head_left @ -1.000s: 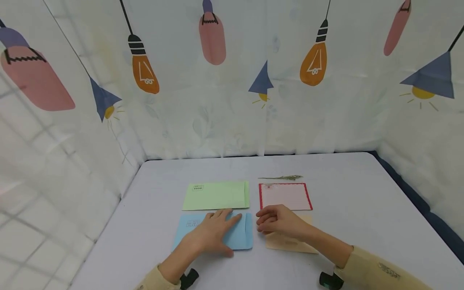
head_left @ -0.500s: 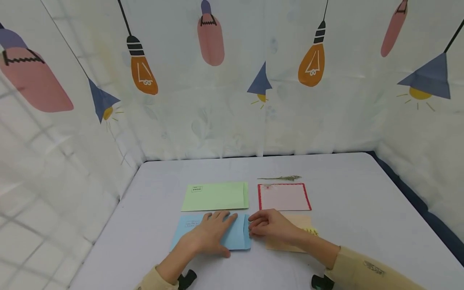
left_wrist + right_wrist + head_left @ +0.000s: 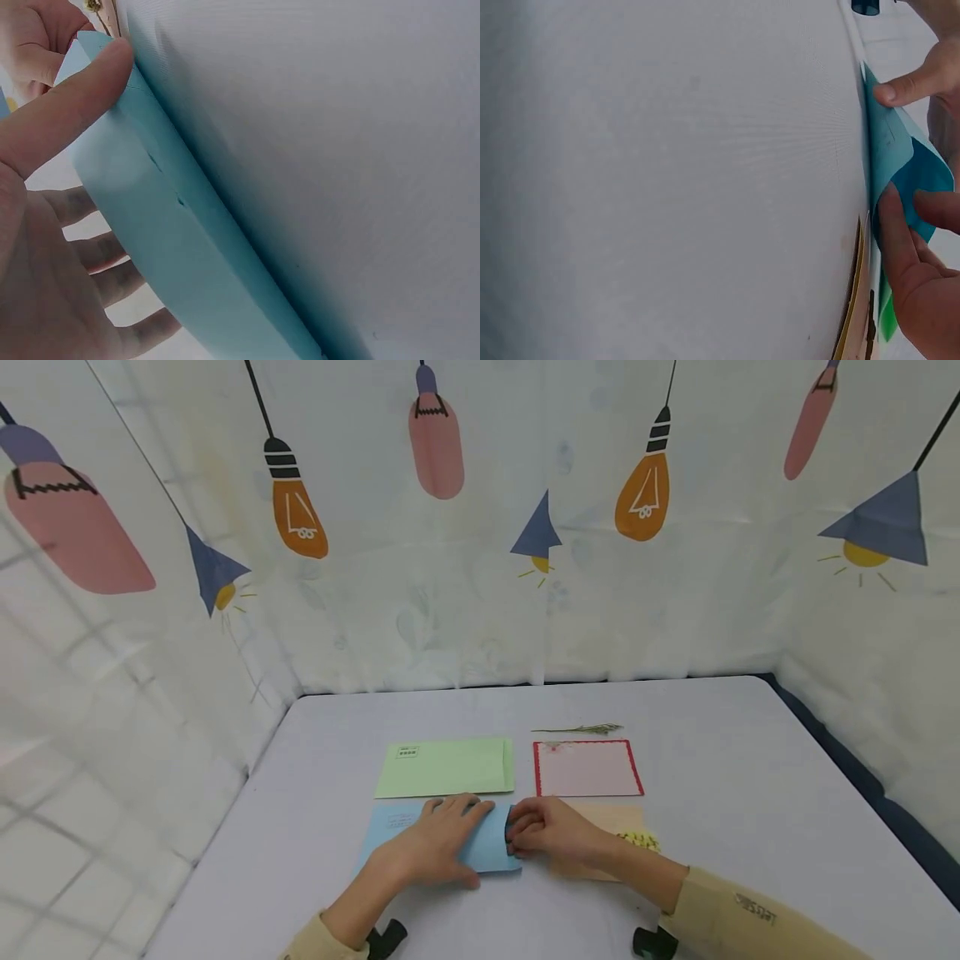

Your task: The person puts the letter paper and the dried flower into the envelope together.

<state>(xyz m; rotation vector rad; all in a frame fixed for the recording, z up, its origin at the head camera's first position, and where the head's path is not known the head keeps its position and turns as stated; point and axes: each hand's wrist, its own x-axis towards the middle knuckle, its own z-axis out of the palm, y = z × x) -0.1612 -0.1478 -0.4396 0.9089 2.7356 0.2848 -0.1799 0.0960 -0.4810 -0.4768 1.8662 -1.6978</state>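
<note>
In the head view a blue envelope [image 3: 491, 839] lies front left of centre. My left hand [image 3: 431, 843] spans it, thumb at the near edge and fingers toward the far edge; in the left wrist view its thumb [image 3: 82, 105] rests on the bowed paper. My right hand [image 3: 555, 835] is at the envelope's right end. In the right wrist view that end gapes, its darker inside showing, and the right thumb and fingers hold the paper at the mouth. What the inside holds is hidden.
A green envelope [image 3: 442, 768] lies behind the blue one. To its right are a red-bordered card [image 3: 588, 768] and a dried sprig [image 3: 581, 728]. A tan envelope [image 3: 611, 818] with a yellow floral patch lies partly under the right forearm.
My right hand has moved left from above the tan envelope to the blue envelope's right end. The blue flap is now raised and the mouth gapes. My left hand stays on the envelope.
</note>
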